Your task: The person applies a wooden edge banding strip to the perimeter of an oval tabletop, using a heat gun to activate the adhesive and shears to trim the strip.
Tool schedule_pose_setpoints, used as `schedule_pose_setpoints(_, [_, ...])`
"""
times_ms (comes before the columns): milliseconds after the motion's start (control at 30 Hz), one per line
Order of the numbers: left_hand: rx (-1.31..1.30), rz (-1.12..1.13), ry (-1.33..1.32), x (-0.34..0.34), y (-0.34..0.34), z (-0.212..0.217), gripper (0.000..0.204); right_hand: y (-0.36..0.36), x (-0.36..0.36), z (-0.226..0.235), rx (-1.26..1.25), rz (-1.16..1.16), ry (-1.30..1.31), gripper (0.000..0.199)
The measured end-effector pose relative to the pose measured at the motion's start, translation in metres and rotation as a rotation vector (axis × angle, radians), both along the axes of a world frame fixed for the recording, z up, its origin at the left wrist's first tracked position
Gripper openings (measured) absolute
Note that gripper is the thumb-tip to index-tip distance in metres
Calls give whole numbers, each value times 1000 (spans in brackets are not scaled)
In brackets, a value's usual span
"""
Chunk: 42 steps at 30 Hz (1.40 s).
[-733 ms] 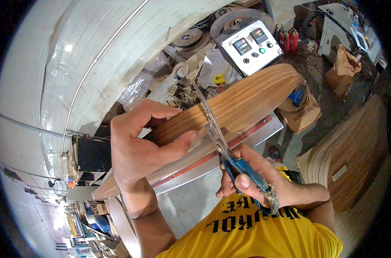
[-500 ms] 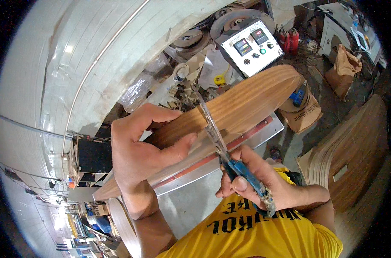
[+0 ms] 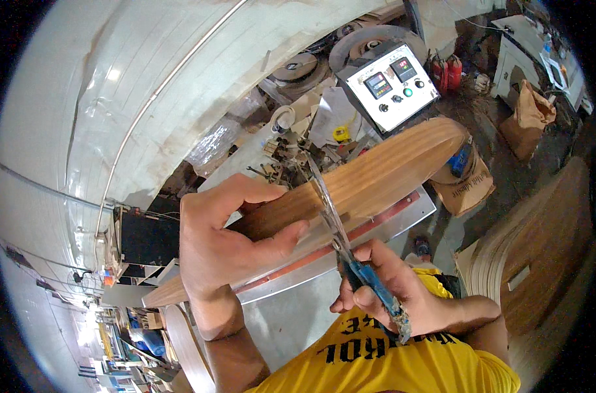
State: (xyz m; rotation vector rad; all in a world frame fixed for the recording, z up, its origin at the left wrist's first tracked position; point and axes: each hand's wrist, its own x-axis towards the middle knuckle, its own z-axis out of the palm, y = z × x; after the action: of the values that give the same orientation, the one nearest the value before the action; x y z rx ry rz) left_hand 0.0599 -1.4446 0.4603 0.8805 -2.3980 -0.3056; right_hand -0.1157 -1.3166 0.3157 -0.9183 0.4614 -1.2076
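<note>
A long wooden panel with rounded ends [image 3: 389, 160] stretches across the middle, its brown wood-grain edge band facing up. My left hand [image 3: 229, 226] grips this panel near its middle, the thumb on the near side and the fingers over the far side, where their tips are partly hidden. In my right hand [image 3: 403, 288] is a worn pair of scissors [image 3: 334, 219] with blue, dirt-crusted handles. Their long blades lie slantwise across the panel's edge, just right of my left thumb. How far the blades are apart is hard to make out.
Below the panel is a metal machine table with a red strip [image 3: 376, 219]. Beyond stands a control box [image 3: 393, 85] with knobs and displays. A yellow tape measure [image 3: 341, 133] lies among offcuts. Paper sacks [image 3: 465, 187] stand to the right, near large curved wooden sheets [image 3: 540, 242].
The whole view has shifted slightly, so most things sit a little lower and further right. Both hands keep their hold, and the scissors still cross the panel's edge.
</note>
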Motion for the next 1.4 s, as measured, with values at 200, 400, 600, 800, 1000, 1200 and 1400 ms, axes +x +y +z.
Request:
schedule_pose_setpoints(200, [-36,-25,-58,3,-1,4,33,0,-1,7,37,35,-73,43])
schedule_pose_setpoints(400, [-18,-28,-35,2,-3,0,32,1,-3,6,78,44,-51,39])
schedule_pose_setpoints(600, [-35,-40,-47,1,-3,2,32,5,-5,5,123,63,-15,35])
schedule_pose_setpoints(800, [-58,-58,-59,1,-3,3,33,7,-8,13,162,70,-24,33])
schedule_pose_setpoints(1000, [-24,-48,-36,3,-1,1,32,9,-9,20,181,52,-22,37])
schedule_pose_setpoints(1200, [-36,-49,-59,0,-1,2,31,12,-6,17,211,18,-39,36])
schedule_pose_setpoints(1400, [-46,-44,-60,3,-2,0,31,11,-7,21,203,29,75,38])
